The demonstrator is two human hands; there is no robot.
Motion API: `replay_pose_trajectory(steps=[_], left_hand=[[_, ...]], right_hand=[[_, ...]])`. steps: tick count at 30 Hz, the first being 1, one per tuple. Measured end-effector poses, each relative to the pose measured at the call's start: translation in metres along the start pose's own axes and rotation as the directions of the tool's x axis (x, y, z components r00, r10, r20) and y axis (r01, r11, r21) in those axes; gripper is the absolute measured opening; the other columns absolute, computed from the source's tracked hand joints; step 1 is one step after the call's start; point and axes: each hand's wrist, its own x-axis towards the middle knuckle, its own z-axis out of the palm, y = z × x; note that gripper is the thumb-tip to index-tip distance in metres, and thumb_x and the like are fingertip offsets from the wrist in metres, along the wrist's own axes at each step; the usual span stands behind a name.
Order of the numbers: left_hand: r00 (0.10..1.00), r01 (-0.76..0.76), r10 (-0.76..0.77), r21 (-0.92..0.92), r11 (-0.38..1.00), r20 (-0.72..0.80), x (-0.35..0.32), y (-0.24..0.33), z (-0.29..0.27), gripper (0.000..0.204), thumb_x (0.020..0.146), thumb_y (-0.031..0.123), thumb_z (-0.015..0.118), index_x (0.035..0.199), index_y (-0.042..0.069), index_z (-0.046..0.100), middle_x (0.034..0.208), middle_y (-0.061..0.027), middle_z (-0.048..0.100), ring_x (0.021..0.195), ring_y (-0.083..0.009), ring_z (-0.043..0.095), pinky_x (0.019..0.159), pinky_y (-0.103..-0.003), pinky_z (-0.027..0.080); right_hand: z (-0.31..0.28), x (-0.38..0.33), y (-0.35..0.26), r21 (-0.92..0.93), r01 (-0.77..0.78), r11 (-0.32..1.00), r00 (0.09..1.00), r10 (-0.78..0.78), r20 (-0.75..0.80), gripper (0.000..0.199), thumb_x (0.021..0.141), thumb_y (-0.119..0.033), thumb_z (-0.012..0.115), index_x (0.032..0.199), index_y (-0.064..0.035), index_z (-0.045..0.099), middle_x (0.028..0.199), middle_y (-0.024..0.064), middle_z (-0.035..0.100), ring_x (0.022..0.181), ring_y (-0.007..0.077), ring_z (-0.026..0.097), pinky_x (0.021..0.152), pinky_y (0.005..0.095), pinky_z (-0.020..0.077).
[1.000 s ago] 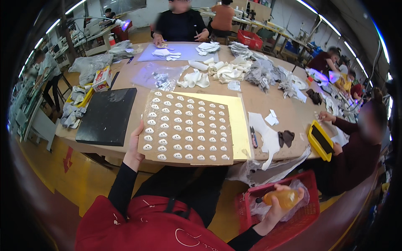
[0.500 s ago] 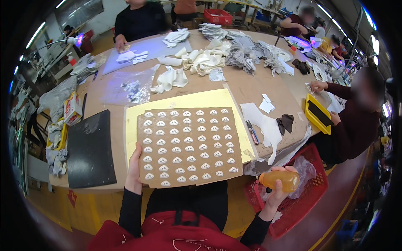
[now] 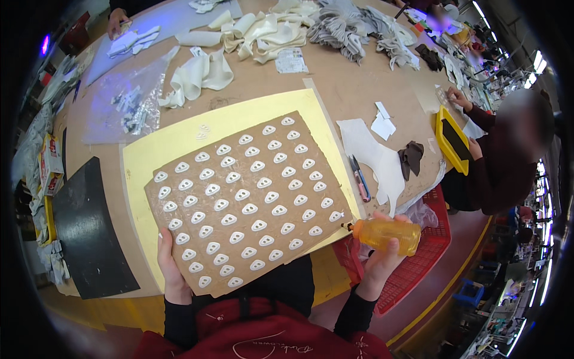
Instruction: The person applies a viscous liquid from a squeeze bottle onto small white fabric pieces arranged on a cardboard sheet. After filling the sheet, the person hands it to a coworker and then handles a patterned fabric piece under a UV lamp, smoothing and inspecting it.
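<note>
My left hand grips the lower left edge of a brown cardboard sheet, thumb on top and the other fingers hidden beneath. Rows of small white rounded-triangle pieces, each with two dark spots, cover the sheet. It is tilted over a yellow board on the table. In my right hand is a squeeze bottle of amber liquid with an orange cap. The bottle lies nearly level, its dark nozzle pointing left at the sheet's lower right corner.
A utility knife and white cut fabric lie right of the board. A black mat is on the left. Cream and grey fabric piles sit farther back. A red basket stands below right. A co-worker holds a yellow tray.
The cardboard sheet has turned counterclockwise, its right side rising. The bottle's nozzle is now close to the sheet's right corner. The whole view has shifted and tilted.
</note>
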Motion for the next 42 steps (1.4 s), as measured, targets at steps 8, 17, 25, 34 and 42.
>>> replay_pose_trajectory(steps=[8, 17, 25, 34, 42], left_hand=[[0.999, 0.043, -0.045, -0.107, 0.993, -0.023, 0.000, 0.005, 0.007, 0.044, 0.103, 0.035, 0.038, 0.135, 0.004, 0.041, 0.126, -0.0129, 0.057, 0.108, -0.0243, 0.061, 0.090, -0.039, 0.052], [0.998, 0.023, -0.026, -0.057, 0.998, -0.063, -0.001, 0.004, 0.006, 0.042, 0.103, 0.034, 0.039, 0.132, 0.004, 0.043, 0.122, -0.0126, 0.058, 0.106, -0.0230, 0.062, 0.089, -0.038, 0.053], [0.999, 0.029, -0.030, -0.034, 0.999, -0.021, -0.002, 0.008, 0.007, 0.042, 0.103, 0.033, 0.040, 0.132, 0.003, 0.043, 0.122, -0.0132, 0.058, 0.106, -0.0226, 0.062, 0.088, -0.038, 0.053], [0.998, 0.020, -0.023, -0.051, 0.999, -0.059, -0.003, 0.005, 0.003, 0.042, 0.103, 0.032, 0.041, 0.134, 0.004, 0.041, 0.123, -0.0129, 0.057, 0.107, -0.0227, 0.061, 0.090, -0.038, 0.052], [0.999, 0.008, -0.010, -0.053, 0.999, -0.046, -0.003, 0.006, 0.004, 0.042, 0.103, 0.031, 0.040, 0.135, 0.004, 0.041, 0.123, -0.0128, 0.057, 0.108, -0.0226, 0.061, 0.091, -0.038, 0.052]], right_hand=[[0.000, 0.008, -0.006, -0.048, -0.018, 0.999, 1.000, 0.019, 0.019, 0.063, 0.084, -0.044, 0.069, 0.122, -0.0020, 0.042, 0.106, 0.0221, 0.061, 0.100, 0.0278, 0.061, 0.087, 0.0378, 0.0516], [0.005, 0.009, 0.004, -0.031, -0.023, 0.999, 0.999, 0.022, -0.027, 0.057, 0.090, -0.043, 0.063, 0.123, -0.0009, 0.042, 0.105, 0.0233, 0.064, 0.099, 0.0282, 0.063, 0.086, 0.0370, 0.0526], [0.004, 0.007, 0.014, 0.002, -0.068, 0.998, 0.989, 0.068, -0.131, 0.049, 0.093, -0.038, 0.060, 0.122, -0.0018, 0.044, 0.103, 0.0241, 0.064, 0.096, 0.0273, 0.064, 0.085, 0.0374, 0.0531], [0.006, 0.005, 0.019, 0.024, -0.087, 0.996, 0.979, 0.090, -0.185, 0.045, 0.094, -0.037, 0.057, 0.122, -0.0035, 0.043, 0.102, 0.0241, 0.064, 0.087, 0.0252, 0.066, 0.072, 0.0322, 0.0563], [0.011, 0.006, 0.017, 0.013, -0.077, 0.997, 0.971, 0.078, -0.225, 0.047, 0.094, -0.039, 0.056, 0.122, -0.0033, 0.043, 0.101, 0.0230, 0.064, 0.077, 0.0219, 0.066, 0.055, 0.0246, 0.0530]])
